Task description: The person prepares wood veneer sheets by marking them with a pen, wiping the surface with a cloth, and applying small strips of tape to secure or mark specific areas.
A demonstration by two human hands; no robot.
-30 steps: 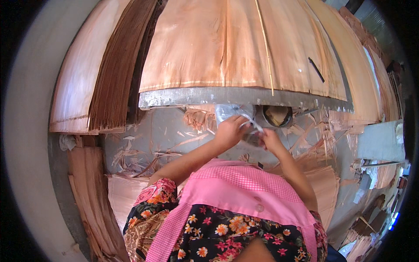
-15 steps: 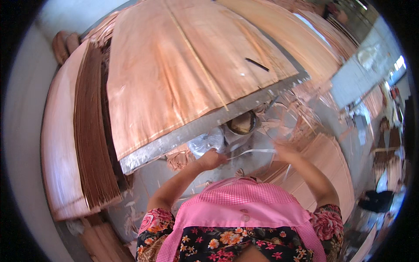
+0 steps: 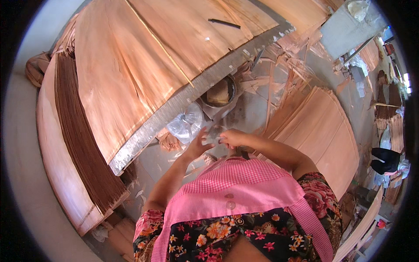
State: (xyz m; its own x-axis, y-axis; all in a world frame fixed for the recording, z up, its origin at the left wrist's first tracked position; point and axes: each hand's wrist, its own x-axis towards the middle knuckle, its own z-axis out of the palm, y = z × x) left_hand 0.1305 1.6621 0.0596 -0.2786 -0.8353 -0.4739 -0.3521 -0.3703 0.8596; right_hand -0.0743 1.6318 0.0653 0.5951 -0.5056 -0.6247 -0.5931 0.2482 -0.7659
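In front of the pink checked apron, my two hands are close together. My left hand (image 3: 199, 146) has thumb and fingers apart and holds nothing that I can see. Facing it, my right hand (image 3: 233, 138) is closed, fingertips pinched on a bit of white strip (image 3: 219, 138); most of the strip is hidden or blurred. Just beyond my left hand is a clear plastic bag (image 3: 187, 122), full and rounded. A round dark-rimmed bucket (image 3: 218, 91) with a tan block inside stands behind it, below the table edge.
A large table (image 3: 205, 78) bears broad wood veneer sheets (image 3: 131, 74), with a thin yellow stick (image 3: 161, 43) and a black bar (image 3: 224, 23) on them. Stacked veneer (image 3: 318, 135) lies on the right, another stack (image 3: 78, 131) at left. Veneer scraps (image 3: 279, 74) litter the floor.
The white strip was stretched between my hands; my right hand has come left to my left hand, whose fingers have opened. The view has shifted, with the table now higher and further left.
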